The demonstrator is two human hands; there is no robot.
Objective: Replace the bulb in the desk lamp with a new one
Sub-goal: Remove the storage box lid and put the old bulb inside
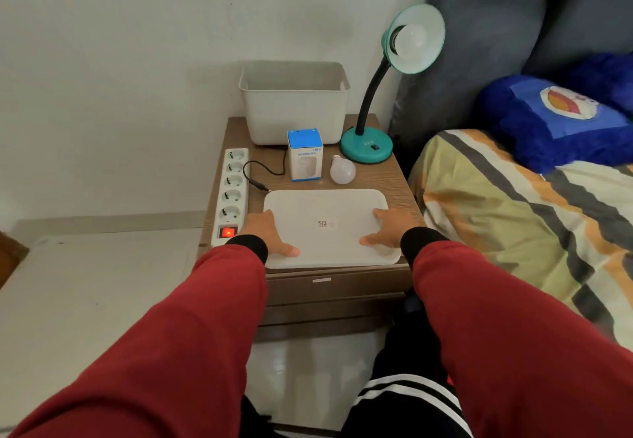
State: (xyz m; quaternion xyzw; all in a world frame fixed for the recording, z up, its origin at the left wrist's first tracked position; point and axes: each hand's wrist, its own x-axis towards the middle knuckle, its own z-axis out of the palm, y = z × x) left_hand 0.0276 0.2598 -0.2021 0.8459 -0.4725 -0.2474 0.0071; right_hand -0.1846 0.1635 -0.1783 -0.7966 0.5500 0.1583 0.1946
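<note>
A teal desk lamp (366, 146) stands at the back right of the nightstand, its shade tilted towards me with a white bulb (412, 43) screwed in. A loose white bulb (342, 171) lies on the wood in front of the lamp base. Beside it stands a blue and white bulb box (305, 155). A white lid (329, 204) lies flat at the front of the nightstand. My left hand (267, 235) grips its left edge and my right hand (385, 230) grips its right edge, thumbs on top.
A white plastic bin (294, 112) sits at the back of the wooden nightstand (400, 180). A power strip (232, 194) with a lit red switch runs along the left edge; an unplugged black cord (263, 170) lies beside it. A bed with a striped blanket (531, 218) is right.
</note>
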